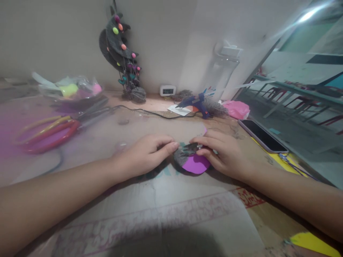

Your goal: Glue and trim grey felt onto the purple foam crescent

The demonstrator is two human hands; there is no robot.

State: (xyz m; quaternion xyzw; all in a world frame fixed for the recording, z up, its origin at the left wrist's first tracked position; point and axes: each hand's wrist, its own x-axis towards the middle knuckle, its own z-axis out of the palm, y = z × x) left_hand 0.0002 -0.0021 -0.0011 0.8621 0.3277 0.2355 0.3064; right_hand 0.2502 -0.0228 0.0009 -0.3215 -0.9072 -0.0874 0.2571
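A round purple foam piece (196,164) with grey fuzzy yarn (180,155) on its left side lies on the cardboard-covered table (160,214). My left hand (146,153) rests beside it, fingers curled, fingertips pressed against the grey yarn. My right hand (225,153) is on the other side, thumb and fingers pinching the top edge of the purple piece where a small dark bit sits.
A blue glue gun (195,102) with a black cord stands at the back, next to a pink bag (235,109). A phone (262,135) lies at right. Red and yellow scissors (48,132) and a plastic bag of pompoms (71,91) sit left. A dark decorated craft tree (122,53) leans on the wall.
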